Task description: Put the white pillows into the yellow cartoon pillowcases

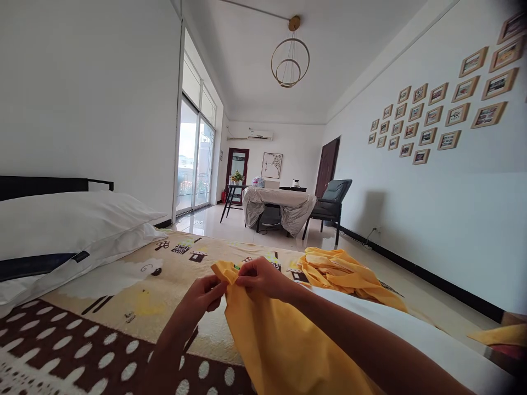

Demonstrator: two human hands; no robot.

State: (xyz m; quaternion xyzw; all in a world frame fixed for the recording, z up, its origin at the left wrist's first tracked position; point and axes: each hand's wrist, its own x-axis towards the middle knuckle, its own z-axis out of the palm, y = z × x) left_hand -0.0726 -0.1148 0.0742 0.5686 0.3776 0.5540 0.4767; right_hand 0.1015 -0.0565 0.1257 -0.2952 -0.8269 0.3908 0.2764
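A yellow cloth (263,334) hangs from both my hands over the bed and runs down past the bottom of the view. My left hand (205,292) pinches its upper edge from the left. Close beside it, my right hand (260,277) grips the same edge between thumb and fingers. A small corner of the cloth sticks up between the two hands. Under them lies a patterned blanket (164,323) with a sheep and brown dotted border. Farther right, a crumpled yellow cloth (341,274) rests on the bed beside a white sheet (391,323).
White pillows (78,219) lie at the left by a dark headboard (41,186). Beyond the bed stand a covered table (280,198) and a dark armchair (334,203). Sliding glass doors (195,156) are at the left; framed pictures (427,115) hang on the right wall.
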